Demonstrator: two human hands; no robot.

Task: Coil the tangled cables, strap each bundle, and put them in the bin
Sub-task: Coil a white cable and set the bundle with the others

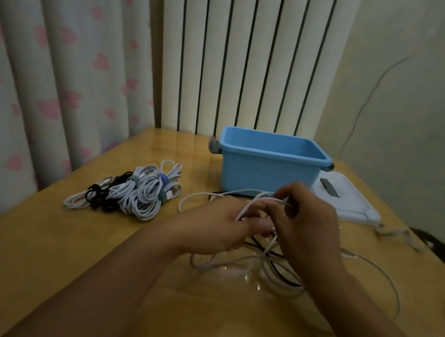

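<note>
Both hands meet above the middle of the glossy yellow wooden table (pixel 31 241). The left hand (pixel 215 225) has its fingers curled, thumb and forefinger pinching a thin white cable (pixel 243 212) that runs up across its fingertips. The right hand (pixel 308 221) faces it, fingers bent and pinching the same white cable just beyond the left fingertips. Below and behind the fingers, the loose tangle of white and black cables (pixel 267 264) lies on the table, one white loop sweeping out to the right of the right wrist. Beyond the fingertips stands the open light-blue plastic bin (pixel 267 172), with a flat white lid (pixel 354 205) beside it on the right. Well to the left of the left hand lies a heap of coiled, strapped white and black cable bundles (pixel 131 192).
</note>
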